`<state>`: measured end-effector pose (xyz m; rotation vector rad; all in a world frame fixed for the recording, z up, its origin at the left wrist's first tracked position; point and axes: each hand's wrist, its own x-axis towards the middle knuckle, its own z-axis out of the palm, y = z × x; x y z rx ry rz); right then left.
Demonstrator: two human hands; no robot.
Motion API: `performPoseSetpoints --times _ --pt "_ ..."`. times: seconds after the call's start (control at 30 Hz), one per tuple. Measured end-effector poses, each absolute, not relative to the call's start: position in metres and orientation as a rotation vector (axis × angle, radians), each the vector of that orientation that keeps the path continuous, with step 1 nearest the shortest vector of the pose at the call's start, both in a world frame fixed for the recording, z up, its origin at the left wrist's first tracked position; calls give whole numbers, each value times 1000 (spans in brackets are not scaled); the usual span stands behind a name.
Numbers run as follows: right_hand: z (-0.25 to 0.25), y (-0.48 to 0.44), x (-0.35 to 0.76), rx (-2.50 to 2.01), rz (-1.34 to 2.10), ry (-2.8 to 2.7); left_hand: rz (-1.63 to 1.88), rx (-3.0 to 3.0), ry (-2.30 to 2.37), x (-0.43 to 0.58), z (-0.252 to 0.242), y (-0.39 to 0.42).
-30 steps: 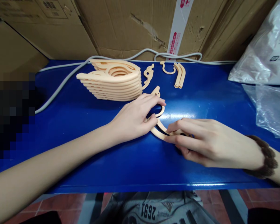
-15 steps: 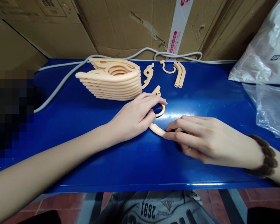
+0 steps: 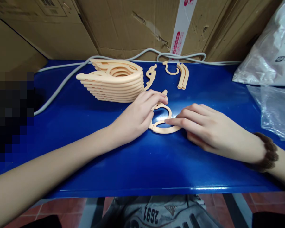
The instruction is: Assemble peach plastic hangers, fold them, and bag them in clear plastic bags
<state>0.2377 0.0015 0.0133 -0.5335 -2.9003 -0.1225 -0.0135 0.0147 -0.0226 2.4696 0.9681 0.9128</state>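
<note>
A cream plastic folding hanger (image 3: 165, 130) lies on the blue tabletop between my hands, its curved arm swung in close to the round hook part. My left hand (image 3: 138, 116) grips its left side, fingers bent over it and covering part of the middle. From the right, my right hand (image 3: 209, 129) holds the far end of the arm, with the index finger stretched along the hook's loop. That end is hidden under the fingers. Just behind my left hand stands a neat stack of folded hangers (image 3: 120, 87).
A loose hanger part (image 3: 151, 76) leans by the stack. Farther back lie a hook (image 3: 171, 72) and two curved arms (image 3: 183, 76). A white cable (image 3: 59, 91) runs along the rear, before cardboard boxes (image 3: 133, 28). A clear plastic bag (image 3: 263, 60) sits at the right.
The hanger's arm has swung up and inward toward the hook, with my right hand moving away from me along with it. My left hand has barely shifted; the stack is unchanged.
</note>
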Motion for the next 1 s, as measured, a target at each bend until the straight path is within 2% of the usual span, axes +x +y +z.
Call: performPoseSetpoints --times 0.6,0.87,1.0 --pt "15 9 243 -830 -249 -2752 827 2634 1161 -16 -25 18" --pt "16 9 245 -976 -189 -2687 862 2541 906 -14 -23 17" --pt "14 10 244 -888 -111 -2777 835 2558 870 -13 -23 15"
